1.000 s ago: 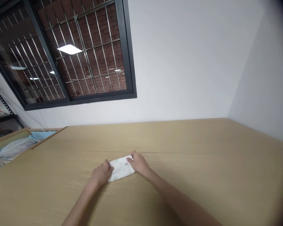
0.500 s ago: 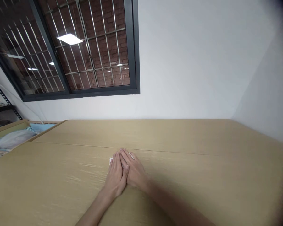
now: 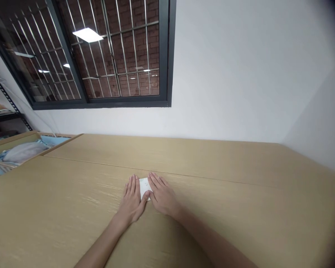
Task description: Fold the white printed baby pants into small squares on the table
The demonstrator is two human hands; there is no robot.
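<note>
A small folded white cloth [image 3: 144, 185] with a faint printed pattern lies on the light wooden table [image 3: 212, 175]. My left hand [image 3: 131, 203] lies flat on its left part, fingers stretched out and together. My right hand [image 3: 163, 195] lies flat on its right part, fingers likewise stretched. Only a narrow strip of the cloth shows between the two hands; the rest is hidden under my palms.
A wooden tray [image 3: 5, 143] with pale blue and grey fabric sits at the far left edge of the table. A barred window [image 3: 100, 56] and a white wall stand behind. A dark shelf [image 3: 0, 115] is at the far left.
A second ago my hands gripped the cloth's two ends. They then came together flat over it, and now they have slid slightly apart, baring a strip of cloth.
</note>
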